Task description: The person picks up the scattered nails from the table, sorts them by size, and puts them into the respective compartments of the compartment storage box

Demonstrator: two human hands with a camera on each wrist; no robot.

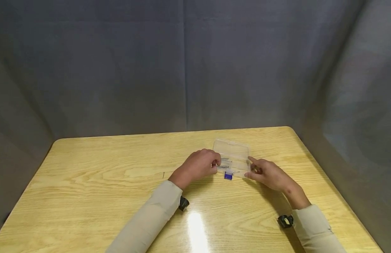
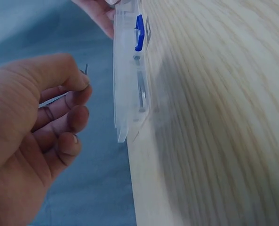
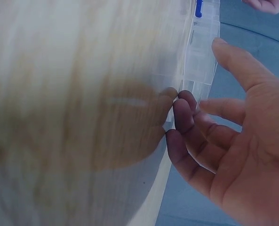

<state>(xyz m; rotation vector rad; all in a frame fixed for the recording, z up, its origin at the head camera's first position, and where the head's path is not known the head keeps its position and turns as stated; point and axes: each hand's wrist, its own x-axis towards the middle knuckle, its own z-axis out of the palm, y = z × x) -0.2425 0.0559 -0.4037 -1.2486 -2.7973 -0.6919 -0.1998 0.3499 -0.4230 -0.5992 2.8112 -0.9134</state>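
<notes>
A clear plastic compartment box [image 1: 239, 165] with a blue latch [image 1: 228, 175] lies on the table, its lid [image 1: 231, 147] swung back. Thin metal nails [image 1: 224, 167] lie in its left compartments. Just above the box's left end is my left hand [image 1: 198, 163]; its thumb and index finger pinch a thin dark nail [image 2: 86, 69], whose tip pokes out above them. My right hand [image 1: 268, 172] holds the box's right end, thumb at the near edge and index finger at the far side. In the right wrist view, the other fingers [image 3: 181, 115] curl beside that end, low against the table.
A single thin nail [image 1: 163, 174] lies on the wooden table [image 1: 104, 196], left of my left forearm. Grey curtains [image 1: 135, 70] hang behind the table and along both sides. Black wrist cameras [image 1: 184, 203] sit under the sleeves.
</notes>
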